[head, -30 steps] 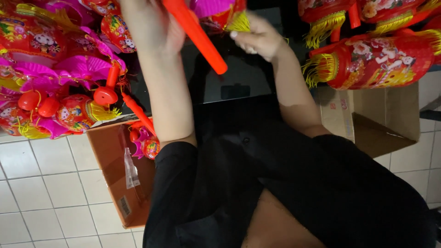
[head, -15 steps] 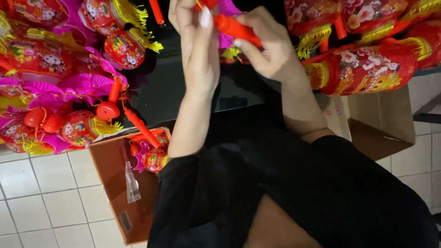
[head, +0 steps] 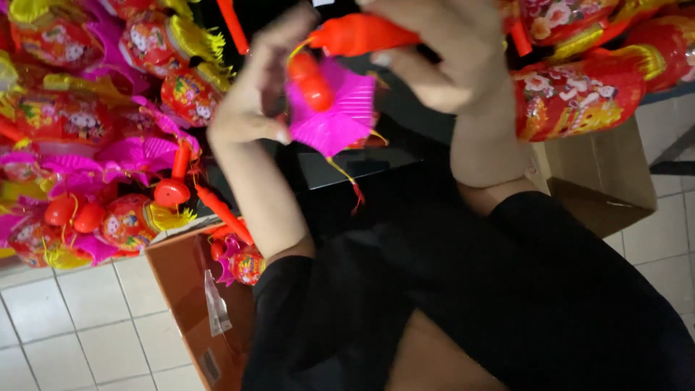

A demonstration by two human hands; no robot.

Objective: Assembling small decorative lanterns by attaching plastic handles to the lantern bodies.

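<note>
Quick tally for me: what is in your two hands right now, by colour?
Pink pleated paper lantern: 1, pinched by the left hand
Red-orange plastic handle: 1, gripped by the right hand
Red plastic cap: 1, on the lantern
Total: 3

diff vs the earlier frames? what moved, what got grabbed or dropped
A second ago the left hand held a long red stick alone; the right hand has since closed in and now has a grip on the red handle. A pink folded paper lantern now hangs open between the hands. Lantern piles and the cardboard box below stayed put.
</note>
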